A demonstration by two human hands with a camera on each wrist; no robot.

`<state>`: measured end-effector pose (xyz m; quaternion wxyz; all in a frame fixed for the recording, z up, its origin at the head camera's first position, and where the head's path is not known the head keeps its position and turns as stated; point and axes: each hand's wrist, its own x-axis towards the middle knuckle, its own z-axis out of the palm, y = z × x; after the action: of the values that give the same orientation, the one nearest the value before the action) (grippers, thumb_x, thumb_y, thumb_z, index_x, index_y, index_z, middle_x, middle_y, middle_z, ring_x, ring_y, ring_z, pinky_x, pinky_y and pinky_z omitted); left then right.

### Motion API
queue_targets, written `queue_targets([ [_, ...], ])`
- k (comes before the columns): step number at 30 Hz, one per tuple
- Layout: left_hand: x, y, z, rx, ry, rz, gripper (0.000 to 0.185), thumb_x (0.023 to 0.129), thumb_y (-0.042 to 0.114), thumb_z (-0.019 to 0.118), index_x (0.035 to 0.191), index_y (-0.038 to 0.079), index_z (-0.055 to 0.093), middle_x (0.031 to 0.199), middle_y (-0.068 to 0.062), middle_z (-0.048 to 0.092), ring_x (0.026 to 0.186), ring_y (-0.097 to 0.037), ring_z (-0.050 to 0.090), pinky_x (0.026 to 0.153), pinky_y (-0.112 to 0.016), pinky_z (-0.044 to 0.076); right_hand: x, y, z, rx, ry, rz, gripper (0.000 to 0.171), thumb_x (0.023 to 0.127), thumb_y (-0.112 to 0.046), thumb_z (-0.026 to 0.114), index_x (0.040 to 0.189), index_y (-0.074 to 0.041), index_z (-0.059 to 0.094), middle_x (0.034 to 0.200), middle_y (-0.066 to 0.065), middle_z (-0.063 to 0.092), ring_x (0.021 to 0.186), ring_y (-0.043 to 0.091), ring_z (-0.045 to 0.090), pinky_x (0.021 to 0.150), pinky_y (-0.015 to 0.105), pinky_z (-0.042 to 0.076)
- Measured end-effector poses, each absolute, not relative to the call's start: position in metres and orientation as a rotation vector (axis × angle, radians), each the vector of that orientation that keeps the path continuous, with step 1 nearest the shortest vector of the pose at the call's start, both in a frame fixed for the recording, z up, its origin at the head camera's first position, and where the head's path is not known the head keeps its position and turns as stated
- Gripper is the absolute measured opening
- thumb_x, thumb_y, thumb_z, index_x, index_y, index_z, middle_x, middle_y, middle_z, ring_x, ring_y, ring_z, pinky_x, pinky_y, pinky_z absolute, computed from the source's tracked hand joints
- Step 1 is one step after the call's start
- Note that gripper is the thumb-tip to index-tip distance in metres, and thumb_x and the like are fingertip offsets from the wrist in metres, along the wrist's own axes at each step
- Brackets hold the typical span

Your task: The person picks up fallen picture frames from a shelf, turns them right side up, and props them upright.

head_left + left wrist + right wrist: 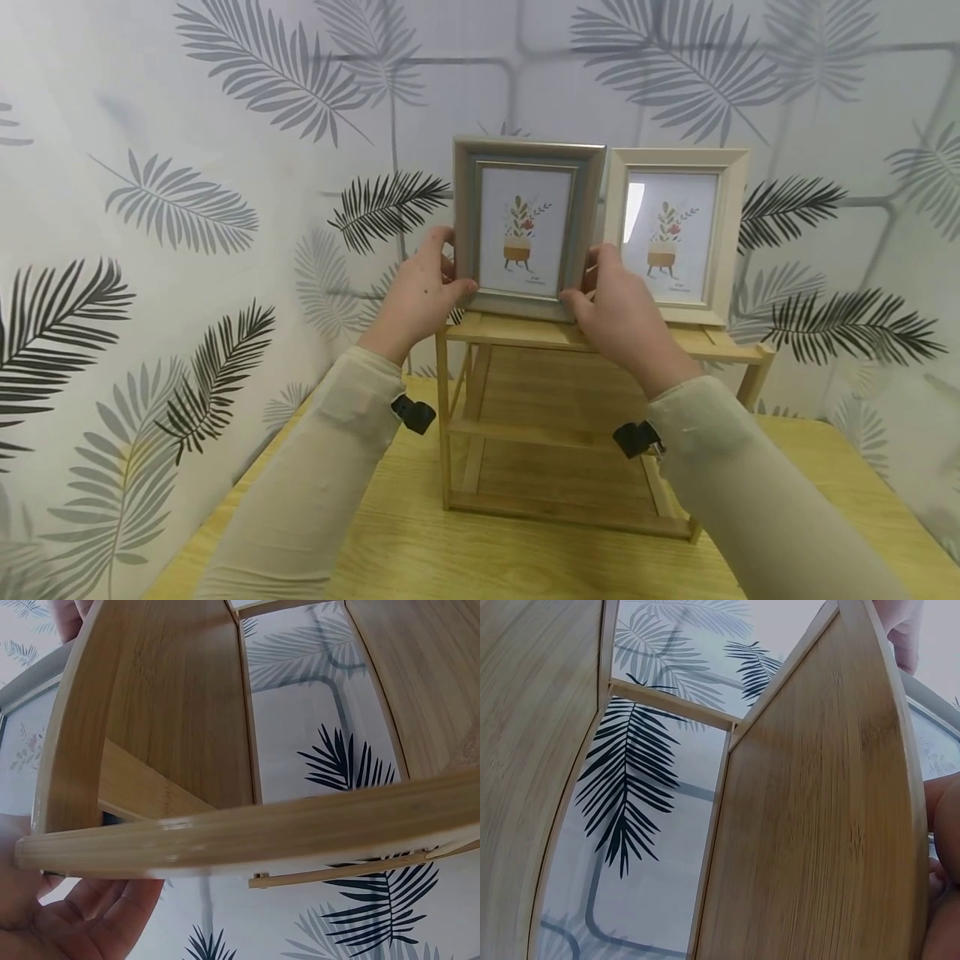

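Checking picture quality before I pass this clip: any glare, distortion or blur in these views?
Head view: even light, sharp; a white glare patch on the glass of the cream frame, none on the grey frame held by the left hand and right hand. Left wrist view: the bamboo shelf bows from wide-angle distortion. Right wrist view: shelf boards fan out, fingers soft at the edge.

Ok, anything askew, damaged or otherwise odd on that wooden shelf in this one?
Nothing stands out. The grey frame is upright on the top of the wooden shelf, gripped at its lower corners by the left hand and right hand. The cream frame stands straight beside it. No damage shows.
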<state>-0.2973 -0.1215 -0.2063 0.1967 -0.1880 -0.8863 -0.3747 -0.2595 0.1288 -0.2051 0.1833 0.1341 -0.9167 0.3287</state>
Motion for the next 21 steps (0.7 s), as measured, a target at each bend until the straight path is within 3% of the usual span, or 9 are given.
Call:
queue_targets([
  [13,-0.296,-0.117,-0.207,-0.545,-2.441,-1.017,0.063,0.099,0.018,0.066,0.152,0.011,0.033,0.106,-0.006,0.061,0.091,-0.021,0.063,0.077,-0.039,0.055,-0.264,0.132,-0.212,0.456,-2.558,0.901,0.037,0.104,-0.024,0.055,0.131,-0.003,0.04,0.118,0.017,0.061,0.105,0.032,0.063,0.081,0.046,0.054],
  [17,-0.289,-0.113,-0.209,-0.562,-2.347,-0.969,0.066,0.101,0.017,0.058,0.158,0.011,0.024,0.124,-0.011,0.054,0.106,-0.023,0.06,0.085,-0.039,0.053,-0.264,0.132,-0.213,0.456,-2.556,0.881,0.035,0.104,-0.023,0.056,0.128,-0.004,0.041,0.114,0.016,0.062,0.101,0.031,0.063,0.079,0.046,0.054],
  [21,-0.281,-0.109,-0.211,-0.56,-2.296,-0.957,0.073,0.102,0.02,0.054,0.162,0.017,0.012,0.15,-0.015,0.038,0.121,-0.027,0.053,0.094,-0.044,0.05,-0.264,0.132,-0.213,0.46,-2.556,0.87,0.036,0.104,-0.023,0.057,0.129,-0.003,0.041,0.113,0.016,0.062,0.099,0.031,0.064,0.078,0.045,0.054],
])
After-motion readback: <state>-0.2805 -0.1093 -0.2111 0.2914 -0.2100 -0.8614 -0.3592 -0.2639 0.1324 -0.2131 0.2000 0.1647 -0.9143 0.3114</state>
